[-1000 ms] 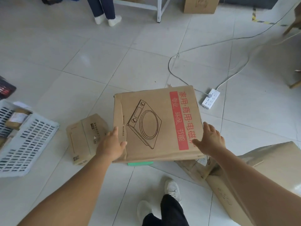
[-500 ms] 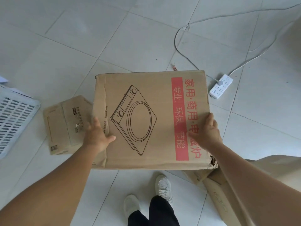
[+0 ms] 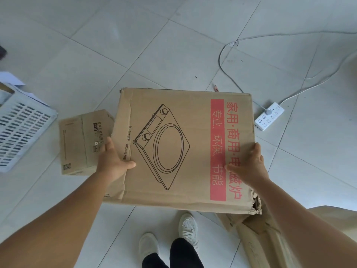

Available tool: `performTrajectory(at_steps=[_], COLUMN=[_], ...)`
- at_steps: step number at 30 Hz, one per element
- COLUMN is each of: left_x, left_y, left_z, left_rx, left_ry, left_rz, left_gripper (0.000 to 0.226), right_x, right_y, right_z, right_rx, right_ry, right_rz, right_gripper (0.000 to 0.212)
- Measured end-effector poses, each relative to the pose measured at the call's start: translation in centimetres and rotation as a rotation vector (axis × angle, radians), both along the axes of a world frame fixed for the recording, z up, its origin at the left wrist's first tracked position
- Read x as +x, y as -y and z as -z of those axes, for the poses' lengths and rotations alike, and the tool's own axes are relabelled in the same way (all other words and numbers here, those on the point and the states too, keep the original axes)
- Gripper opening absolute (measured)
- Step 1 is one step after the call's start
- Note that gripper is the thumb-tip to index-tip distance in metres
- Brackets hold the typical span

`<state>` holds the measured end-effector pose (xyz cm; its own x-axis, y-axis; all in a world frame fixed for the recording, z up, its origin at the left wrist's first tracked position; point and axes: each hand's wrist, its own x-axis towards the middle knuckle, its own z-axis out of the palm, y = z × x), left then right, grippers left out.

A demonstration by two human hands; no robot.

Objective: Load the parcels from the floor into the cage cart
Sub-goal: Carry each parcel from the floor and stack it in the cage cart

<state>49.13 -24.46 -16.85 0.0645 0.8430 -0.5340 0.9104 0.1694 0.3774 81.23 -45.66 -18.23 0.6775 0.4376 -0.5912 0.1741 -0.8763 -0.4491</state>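
A large flat cardboard box (image 3: 173,117) with a drawn cooktop and a red stripe of text is lifted off the floor in front of me. My left hand (image 3: 113,161) grips its left edge, thumb on the top face. My right hand (image 3: 249,165) grips the right edge, thumb also on top. The box's near right corner is torn. A smaller cardboard parcel (image 3: 79,144) lies on the floor to the left, partly behind my left hand. No cage cart is in view.
A white slotted plastic crate (image 3: 21,128) sits at the left edge. A white power strip (image 3: 269,116) and its cable (image 3: 224,62) lie on the tiles at the right. More crumpled cardboard (image 3: 258,235) lies at the lower right beside my white shoes (image 3: 187,227).
The big box has risen from the floor toward me, held by both hands. The view has tilted down, so the far room dropped out of sight.
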Motion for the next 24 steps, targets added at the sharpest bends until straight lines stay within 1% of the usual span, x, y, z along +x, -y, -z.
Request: performTrajectory(at_steps=[5, 11, 14, 18, 24], left_x=[-2.0, -5.9, -8.8, -13.1, -21.3], left_y=[1.2, 3.0, 4.7, 7.3, 11.6], left_z=[-3.8, -10.1, -13.5, -18.0, -24.7], left_rx=[0.073, 0.139, 0.175, 0.256, 0.366], left_ry=[0.017, 0.053, 0.079, 0.125, 0.147], left_rz=[-0.031, -0.090, -0.129, -0.182, -0.299], left_gripper=[0.127, 0.124, 0.123, 0.122, 0.120], right_x=[-0.8, -3.4, -5.3, -8.4, -15.2], right_y=[-0.1, -1.0, -1.2, -1.4, -1.1], right_z=[-3.5, -9.9, -13.3, -17.7, -24.3], right_rx=[0.104, 0.200, 0.254, 0.289, 0.384], right_ry=[-0.024, 0.000, 0.023, 0.063, 0.012], right_rz=[-0.013, -0.067, -0.118, -0.172, -0.278], right_gripper=[0.106, 0.104, 0.099, 0.101, 0.102])
